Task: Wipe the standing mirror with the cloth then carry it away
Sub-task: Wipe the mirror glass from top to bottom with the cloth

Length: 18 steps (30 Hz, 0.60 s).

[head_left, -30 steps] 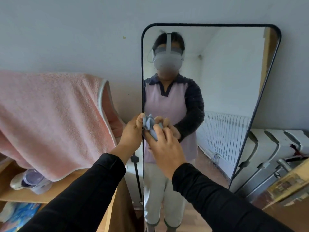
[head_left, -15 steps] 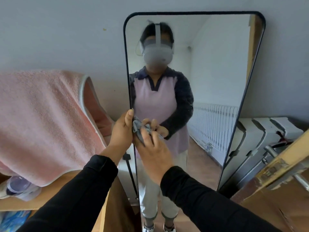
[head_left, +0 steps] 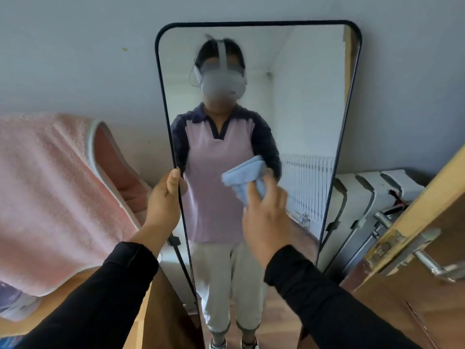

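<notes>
Left hand (head_left: 164,197) grips the tall black-framed mirror's (head_left: 297,96) left edge (steadying it); right hand (head_left: 264,217) presses pale blue cloth (head_left: 245,173) mid-frame.

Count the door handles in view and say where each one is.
1: a silver metal lever door handle on the wooden door at the lower right, beside the black-framed standing mirror. A handle on the door's far side may be hidden.
</notes>
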Motion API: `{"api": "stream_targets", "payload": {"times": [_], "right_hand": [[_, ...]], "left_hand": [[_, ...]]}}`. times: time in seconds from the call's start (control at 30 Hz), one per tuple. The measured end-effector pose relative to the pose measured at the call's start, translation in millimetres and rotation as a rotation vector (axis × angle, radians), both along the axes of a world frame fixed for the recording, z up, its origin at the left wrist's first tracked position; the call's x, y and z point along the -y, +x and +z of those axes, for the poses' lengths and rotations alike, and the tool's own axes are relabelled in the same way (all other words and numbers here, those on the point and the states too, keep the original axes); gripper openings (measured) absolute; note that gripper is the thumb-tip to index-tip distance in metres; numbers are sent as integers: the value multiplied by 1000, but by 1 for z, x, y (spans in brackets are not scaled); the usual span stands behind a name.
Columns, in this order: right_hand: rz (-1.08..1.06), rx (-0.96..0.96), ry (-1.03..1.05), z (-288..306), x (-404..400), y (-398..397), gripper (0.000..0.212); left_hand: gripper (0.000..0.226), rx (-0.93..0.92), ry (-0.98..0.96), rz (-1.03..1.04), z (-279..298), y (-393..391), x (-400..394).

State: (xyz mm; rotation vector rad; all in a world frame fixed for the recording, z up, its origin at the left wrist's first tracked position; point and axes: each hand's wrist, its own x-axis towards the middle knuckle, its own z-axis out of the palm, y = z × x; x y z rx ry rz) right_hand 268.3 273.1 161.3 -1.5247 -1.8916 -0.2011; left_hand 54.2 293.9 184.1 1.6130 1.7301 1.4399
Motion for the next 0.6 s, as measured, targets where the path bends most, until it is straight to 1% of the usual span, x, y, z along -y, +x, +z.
{"api": "stream_targets", "payload": {"times": [0.07, 0.13, 0.17, 0.23, 0.3, 0.33, 0.37, 0.4, 0.43, 0.5, 0.57, 0.6], "right_hand": [[59, 121, 67, -4, 7, -17, 65], [116, 287, 77, -5, 10, -9, 73], [164, 306, 82, -6, 8, 2, 74], [195, 268, 31, 0, 4, 22, 67], [130, 115, 34, 5, -4, 42, 52], [55, 21, 16, 11, -6, 50, 49], [-57, -23, 29, 17, -9, 57, 53], [-129, -68, 64, 20, -12, 62, 59], [-164, -67, 109, 20, -15, 64, 62], [-149, -102, 129, 18, -17, 55, 61], [-51, -53, 129, 12, -17, 37, 57], [3, -11, 122, 7, -16, 30, 58]], "left_hand": [[58, -25, 5, 22, 0, 0, 1], [57, -27, -6, 34, -2, -4, 0], [59, -20, -9, 19, -4, -6, -1], [61, -17, -10, -20, -10, -11, -1], [56, -54, -7, -43, -18, -13, 1], [51, -54, -4, -54, -21, -13, 3], [47, -28, -2, -70, -23, -13, 4], [45, 4, -5, -88, -24, -13, 5], [44, 32, -13, -107, -25, -14, 6], [43, 82, -45, -139, -24, -14, 7], [42, 119, -70, -134, -23, -15, 8], [42, 130, -72, -129, -23, -15, 8]]}}
